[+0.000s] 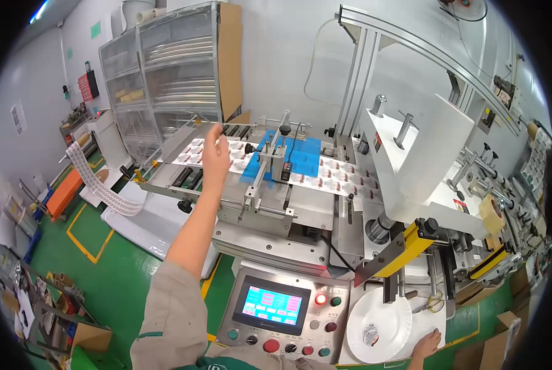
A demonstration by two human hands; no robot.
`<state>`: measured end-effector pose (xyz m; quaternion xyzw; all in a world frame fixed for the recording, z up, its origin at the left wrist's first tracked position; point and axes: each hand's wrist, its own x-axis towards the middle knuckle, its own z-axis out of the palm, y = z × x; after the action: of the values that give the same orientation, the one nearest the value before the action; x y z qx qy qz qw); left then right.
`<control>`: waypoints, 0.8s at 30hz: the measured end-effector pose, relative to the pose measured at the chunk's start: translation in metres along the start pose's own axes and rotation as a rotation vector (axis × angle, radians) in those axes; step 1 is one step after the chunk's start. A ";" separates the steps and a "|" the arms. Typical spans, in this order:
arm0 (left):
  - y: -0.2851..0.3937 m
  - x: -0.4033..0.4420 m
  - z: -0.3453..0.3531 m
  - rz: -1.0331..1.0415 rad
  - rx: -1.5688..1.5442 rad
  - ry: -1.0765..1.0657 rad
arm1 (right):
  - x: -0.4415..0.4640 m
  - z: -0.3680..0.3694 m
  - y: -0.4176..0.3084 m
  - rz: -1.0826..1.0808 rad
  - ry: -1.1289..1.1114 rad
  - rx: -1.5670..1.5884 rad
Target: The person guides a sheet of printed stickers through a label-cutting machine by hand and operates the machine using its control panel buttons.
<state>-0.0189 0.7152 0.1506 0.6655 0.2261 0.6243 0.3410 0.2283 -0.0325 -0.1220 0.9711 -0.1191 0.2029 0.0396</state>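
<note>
My left hand [216, 154] is stretched forward over the near edge of a printed label web [239, 158], its fingers extended and holding nothing I can see. Whether it touches the web I cannot tell. The web runs across the machine bed under a blue sheet [307, 156] and a clamp bar with a black knob [284, 130]. At the lower right my right hand [429, 344] lies with its fingers out on a white board [433, 317]. Beside it is a white plate [394, 302] with a small clear, printed piece [371, 335] on it.
Below the bed is a control panel with a lit touchscreen [271, 305] and several buttons. A yellow guard bar [405, 248] juts out at the right. Scissors [435, 301] lie near the plate. A loose label strip [100, 182] hangs at the left, before a wrapped shelf [180, 61].
</note>
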 end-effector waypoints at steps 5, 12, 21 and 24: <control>0.138 -0.043 -0.014 -0.202 -0.756 -0.263 | 0.004 0.001 0.005 -0.002 0.015 0.016; 0.229 -0.127 -0.035 0.423 -0.778 -1.380 | 0.003 -0.001 0.000 0.022 -0.047 0.024; 0.249 -0.144 -0.024 0.317 -1.225 -1.368 | 0.003 -0.012 0.001 0.003 -0.036 0.038; 0.255 -0.156 -0.025 0.216 -1.264 -1.283 | 0.004 -0.008 0.000 0.028 -0.041 0.015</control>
<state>-0.0934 0.4369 0.2325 0.5920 -0.4558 0.1700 0.6426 0.2287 -0.0327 -0.1136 0.9735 -0.1320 0.1846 0.0268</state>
